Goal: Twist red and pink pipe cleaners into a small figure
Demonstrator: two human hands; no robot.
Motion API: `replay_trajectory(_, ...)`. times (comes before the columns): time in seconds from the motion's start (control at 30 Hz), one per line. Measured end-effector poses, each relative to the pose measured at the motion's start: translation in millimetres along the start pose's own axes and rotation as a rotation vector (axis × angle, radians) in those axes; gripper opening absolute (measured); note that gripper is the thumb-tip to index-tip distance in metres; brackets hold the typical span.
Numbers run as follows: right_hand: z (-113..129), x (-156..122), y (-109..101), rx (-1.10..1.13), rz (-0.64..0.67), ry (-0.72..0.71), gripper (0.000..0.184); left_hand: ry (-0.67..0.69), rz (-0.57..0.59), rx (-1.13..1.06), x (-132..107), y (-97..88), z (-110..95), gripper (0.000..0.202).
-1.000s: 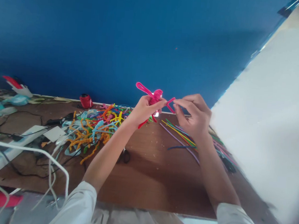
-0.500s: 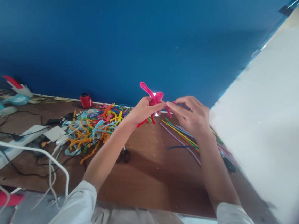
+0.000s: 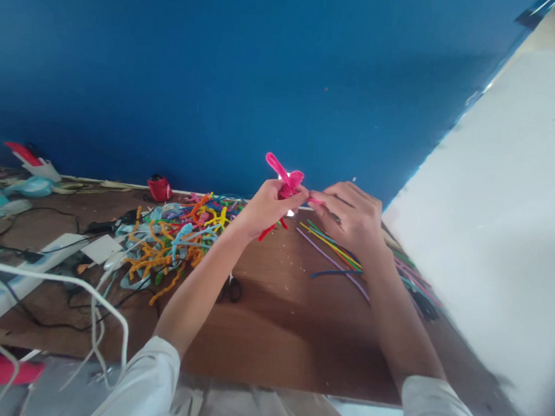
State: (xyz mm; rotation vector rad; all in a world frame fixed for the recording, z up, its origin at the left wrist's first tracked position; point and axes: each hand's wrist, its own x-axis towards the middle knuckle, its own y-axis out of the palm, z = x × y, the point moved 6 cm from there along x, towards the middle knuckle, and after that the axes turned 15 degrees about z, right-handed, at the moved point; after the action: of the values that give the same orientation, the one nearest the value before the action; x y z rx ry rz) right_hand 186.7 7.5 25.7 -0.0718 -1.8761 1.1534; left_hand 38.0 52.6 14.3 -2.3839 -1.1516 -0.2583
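Observation:
My left hand (image 3: 264,208) is closed around a pink pipe-cleaner figure (image 3: 286,179), held up above the brown table (image 3: 277,324). One pink loop sticks up and to the left of my fingers, and a red end hangs below them. My right hand (image 3: 349,217) pinches a short pink strand at the figure's right side, its fingers pressed together. Both hands touch at the figure.
A tangled heap of coloured pipe cleaners (image 3: 177,238) lies left of my hands. Straight pipe cleaners (image 3: 336,255) lie under my right hand. A small red object (image 3: 159,188) sits by the blue wall. White cables (image 3: 98,309), a power strip (image 3: 19,276) and scissors (image 3: 234,290) are at left.
My right hand has moved left, closer to my left hand, folding the free pink strand in toward the figure. The upright loop now stands steeper.

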Motion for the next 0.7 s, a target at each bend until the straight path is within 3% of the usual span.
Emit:
replay_trajectory(0.07,-1.3,1.0,1.2,0.043,-0.015,0.042,0.012,0.045,-0.019,0.073,1.3,0.9,-1.0,0.032)
replay_trajectory(0.23,-7.4,5.9,5.5,0.259,-0.055,0.181,0.03,0.128,-0.078,0.294,3.7,4.0,-3.9,0.026)
replay_trajectory(0.43,-12.9,7.7,11.1,0.471,-0.083,0.29,0.035,0.15,-0.154,0.429,2.4,4.9,-8.8,0.017)
replay_trajectory(0.7,-24.4,3.0,25.6,0.78,0.036,0.439,0.037,0.166,-0.145,0.822,-1.9,16.0,-16.1,0.015)
